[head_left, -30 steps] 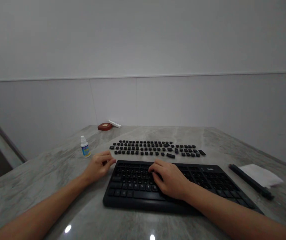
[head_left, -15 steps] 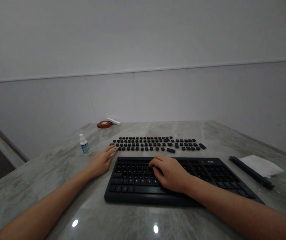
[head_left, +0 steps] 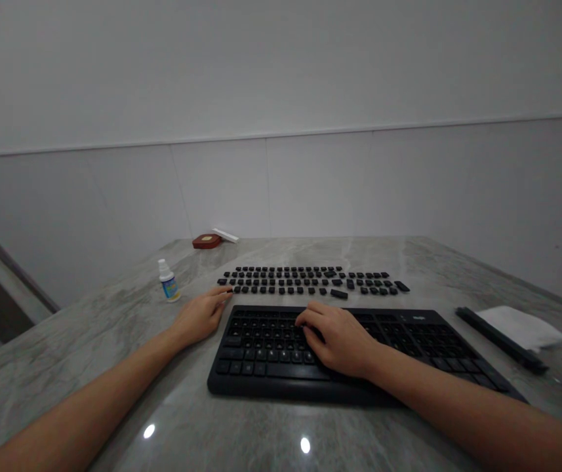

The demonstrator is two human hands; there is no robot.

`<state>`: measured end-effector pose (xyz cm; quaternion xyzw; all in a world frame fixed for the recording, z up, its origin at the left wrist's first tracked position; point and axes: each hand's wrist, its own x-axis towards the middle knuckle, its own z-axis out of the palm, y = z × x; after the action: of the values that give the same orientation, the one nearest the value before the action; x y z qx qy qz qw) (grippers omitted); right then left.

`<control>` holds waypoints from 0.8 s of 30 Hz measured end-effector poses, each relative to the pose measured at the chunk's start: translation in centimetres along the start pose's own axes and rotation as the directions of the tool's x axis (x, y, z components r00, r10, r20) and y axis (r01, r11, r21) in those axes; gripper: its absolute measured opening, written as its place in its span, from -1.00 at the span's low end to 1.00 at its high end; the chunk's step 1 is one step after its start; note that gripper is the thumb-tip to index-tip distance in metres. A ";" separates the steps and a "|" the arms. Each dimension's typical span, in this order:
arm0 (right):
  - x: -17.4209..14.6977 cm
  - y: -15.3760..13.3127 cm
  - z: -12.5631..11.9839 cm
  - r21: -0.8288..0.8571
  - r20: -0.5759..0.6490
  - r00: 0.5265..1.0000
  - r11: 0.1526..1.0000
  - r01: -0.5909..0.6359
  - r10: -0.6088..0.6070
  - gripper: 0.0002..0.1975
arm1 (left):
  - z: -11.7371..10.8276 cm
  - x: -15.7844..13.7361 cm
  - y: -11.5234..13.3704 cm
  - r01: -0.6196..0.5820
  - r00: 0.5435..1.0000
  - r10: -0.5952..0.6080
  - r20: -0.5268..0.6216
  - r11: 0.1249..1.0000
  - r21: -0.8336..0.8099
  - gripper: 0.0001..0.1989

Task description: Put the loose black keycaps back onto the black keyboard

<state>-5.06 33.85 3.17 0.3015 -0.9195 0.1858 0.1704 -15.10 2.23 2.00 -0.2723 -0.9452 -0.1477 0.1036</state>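
A black keyboard (head_left: 305, 391) lies on the grey marbled table, with many key positions bare and lower keys such as the space bar still capped. Above its middle, my right hand (head_left: 340, 337) is closed, its curled fingers and thumb meeting at the upper key rows; whatever lies under the fingertips is hidden. My left hand (head_left: 202, 318) rests on the table beyond the keyboard's left corner. Its fingertips close on a small black keycap (head_left: 230, 290) at the left end of the nearest loose row. Several rows of loose keycaps (head_left: 281, 282) stretch behind the keyboard.
A small white spray bottle (head_left: 169, 283) with a blue label stands at the left. Toward the back sit a reddish-brown case (head_left: 206, 241) and a white strip (head_left: 225, 235). On the right, a long black bar (head_left: 501, 339) lies beside white tissue (head_left: 524, 326).
The view has shifted slightly. Both hands stay in nearly the same places, the right at the keyboard's upper rows and the left at the end of the keycap row.
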 end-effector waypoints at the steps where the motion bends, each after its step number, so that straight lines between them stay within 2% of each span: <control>1: 0.0 0.0 0.0 0.003 -0.002 1.000 1.000 -0.001 0.001 -0.78 | -0.1 0.0 0.0 -0.006 1.000 0.006 -0.007 1.000 -0.004 -0.56; 5: 0.0 0.1 0.0 0.004 -0.001 1.000 1.000 0.000 0.000 -0.78 | -0.7 -0.2 0.3 -0.003 0.999 0.002 -0.044 1.000 -0.014 -0.58; 11: -0.1 0.1 0.0 0.012 -0.001 1.000 1.000 -0.002 0.002 -0.78 | -1.5 -0.1 0.2 0.090 0.992 -0.089 -0.092 0.996 -0.001 -0.61; 15: 0.0 0.1 0.0 0.012 -0.002 1.000 1.000 0.005 -0.005 -0.78 | -1.6 0.0 -0.3 0.115 0.993 -0.116 -0.036 0.993 -0.018 -0.70; 20: 0.1 0.1 0.1 0.007 0.004 1.000 1.000 0.008 -0.008 -0.78 | -2.8 -0.2 -1.2 0.173 0.985 -0.172 0.032 0.985 -0.028 -0.61; 24: 0.0 0.2 0.2 0.006 0.002 1.000 1.000 0.009 -0.009 -0.78 | -3.3 -0.5 -1.7 0.196 0.979 -0.194 0.064 0.980 -0.026 -0.70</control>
<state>-5.19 33.89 2.97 0.3061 -0.9178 0.1874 0.1696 -15.22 -0.47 4.63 -0.1843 -0.9675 -0.1640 0.0555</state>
